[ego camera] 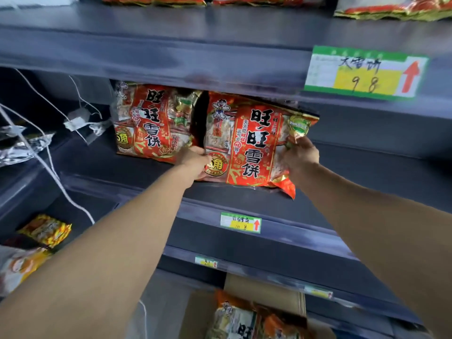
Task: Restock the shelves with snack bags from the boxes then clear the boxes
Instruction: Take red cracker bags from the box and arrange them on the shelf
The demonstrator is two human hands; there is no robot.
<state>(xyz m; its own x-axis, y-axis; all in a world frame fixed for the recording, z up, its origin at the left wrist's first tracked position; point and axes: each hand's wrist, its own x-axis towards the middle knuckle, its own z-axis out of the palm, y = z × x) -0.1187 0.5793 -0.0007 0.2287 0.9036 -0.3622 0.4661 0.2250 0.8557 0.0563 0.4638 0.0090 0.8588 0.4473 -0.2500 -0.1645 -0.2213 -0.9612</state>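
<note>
I hold a red snack bag (254, 143) with both hands against the middle dark grey shelf (342, 172). My left hand (195, 162) grips its lower left edge. My right hand (300, 155) grips its right side. A second red snack bag (146, 121) stands on the same shelf just to the left, touching or nearly touching the one I hold. Below, an open cardboard box (266, 292) holds more of the same bags (244, 321).
More snack bags (391, 11) lie on the top shelf. Green price tags (364, 72) (241, 222) hang on the shelf edges. At left are white strings (49, 165), silver foil packs (19, 145) and yellow snack bags (46, 231) on a side shelf.
</note>
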